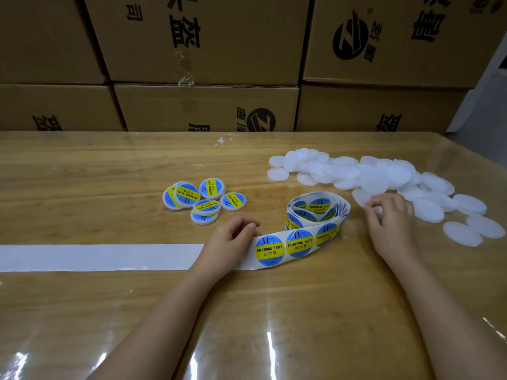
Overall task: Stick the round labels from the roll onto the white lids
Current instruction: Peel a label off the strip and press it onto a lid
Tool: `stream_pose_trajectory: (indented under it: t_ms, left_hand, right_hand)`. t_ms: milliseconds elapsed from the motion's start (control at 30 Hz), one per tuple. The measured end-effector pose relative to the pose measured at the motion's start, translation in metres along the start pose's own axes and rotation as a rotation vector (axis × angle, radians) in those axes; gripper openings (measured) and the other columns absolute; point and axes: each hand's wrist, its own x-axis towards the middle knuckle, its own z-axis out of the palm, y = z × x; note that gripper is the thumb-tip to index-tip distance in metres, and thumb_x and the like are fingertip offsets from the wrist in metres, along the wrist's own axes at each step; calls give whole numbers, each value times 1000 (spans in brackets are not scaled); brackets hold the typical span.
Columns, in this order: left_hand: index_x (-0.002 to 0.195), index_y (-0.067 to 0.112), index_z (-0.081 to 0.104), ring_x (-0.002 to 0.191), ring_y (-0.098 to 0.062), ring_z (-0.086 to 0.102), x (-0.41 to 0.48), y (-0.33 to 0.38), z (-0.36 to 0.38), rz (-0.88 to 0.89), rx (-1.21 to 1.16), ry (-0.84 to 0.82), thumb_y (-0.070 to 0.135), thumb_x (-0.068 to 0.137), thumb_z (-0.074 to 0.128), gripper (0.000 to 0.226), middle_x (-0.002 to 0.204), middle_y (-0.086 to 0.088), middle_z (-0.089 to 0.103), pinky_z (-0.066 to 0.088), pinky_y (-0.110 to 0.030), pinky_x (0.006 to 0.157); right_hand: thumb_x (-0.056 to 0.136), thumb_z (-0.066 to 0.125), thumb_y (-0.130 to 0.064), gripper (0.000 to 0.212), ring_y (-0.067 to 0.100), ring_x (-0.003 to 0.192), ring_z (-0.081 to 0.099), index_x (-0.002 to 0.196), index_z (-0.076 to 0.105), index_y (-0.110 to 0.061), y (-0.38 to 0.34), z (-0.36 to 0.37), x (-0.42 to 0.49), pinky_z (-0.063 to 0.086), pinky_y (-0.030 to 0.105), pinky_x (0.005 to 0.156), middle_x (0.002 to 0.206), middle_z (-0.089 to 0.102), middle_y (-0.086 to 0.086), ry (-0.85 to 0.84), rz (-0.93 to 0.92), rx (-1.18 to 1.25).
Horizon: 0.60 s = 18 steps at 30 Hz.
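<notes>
Six labelled lids (204, 198) lie finished on the surface (82, 187); left hand (230, 237) fingers pin the label strip (285, 246), right hand (389, 215) fingers pinch a lid from the white pile (378, 174) (dozens remain).

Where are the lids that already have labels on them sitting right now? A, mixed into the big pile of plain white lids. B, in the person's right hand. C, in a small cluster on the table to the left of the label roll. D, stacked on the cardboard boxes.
C: the labelled lids lie grouped on the table left of the label roll, apart from the plain white lids that the right hand reaches into.
</notes>
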Motion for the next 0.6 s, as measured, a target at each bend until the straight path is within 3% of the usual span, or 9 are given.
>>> stream_pose_trajectory:
  t_ms: [100,200,267,333,433,500,600]
  left_hand:
    - [90,29,64,80,6,62,0,1,0,14,-33,5,18,95,52,18,85,14,71,44,-4,67]
    - [92,34,63,84,-4,62,-1,1,1,55,-17,19,17,94,55,18,90,16,70,46,-8,69]
    - [99,37,61,88,-6,62,-2,1,1,115,-44,35,16,93,58,22,100,15,68,46,-10,73]
    - [109,39,57,92,-3,61,-4,3,1,189,-53,21,17,91,61,29,107,15,66,47,-13,78]
    - [116,37,58,98,-3,61,-4,3,2,236,-22,-26,17,89,64,35,109,15,66,48,-23,88]
    - [109,28,67,99,-8,62,-4,2,2,227,-13,-51,14,90,63,24,103,13,69,47,-33,92]
    - [97,21,71,94,-12,64,-3,1,1,198,-71,-58,15,89,63,13,94,8,72,49,-31,87]
  right_hand:
    - [93,51,-1,8,29,121,45,95,58,1,-27,-1,-12,28,26,96,129,52,14,94,-82,278]
    - [94,44,-12,6,25,125,46,94,50,-14,-60,1,-31,33,34,101,133,53,5,38,-190,529]
    - [93,38,-18,11,26,122,49,90,44,-27,-82,3,-48,38,38,97,124,58,-10,-44,-227,664]
    - [94,37,-18,14,27,118,51,88,44,-29,-97,6,-62,40,42,96,116,59,-19,-138,-273,718]
    - [95,38,-23,14,23,116,52,91,49,-30,-109,13,-77,43,46,96,113,63,-12,-273,-275,747]
    - [94,39,-26,14,23,112,53,94,50,-34,-112,14,-81,45,43,93,109,64,-10,-331,-265,753]
    - [93,41,-30,12,22,107,52,94,50,-38,-112,13,-81,45,35,90,101,61,-17,-316,-272,700]
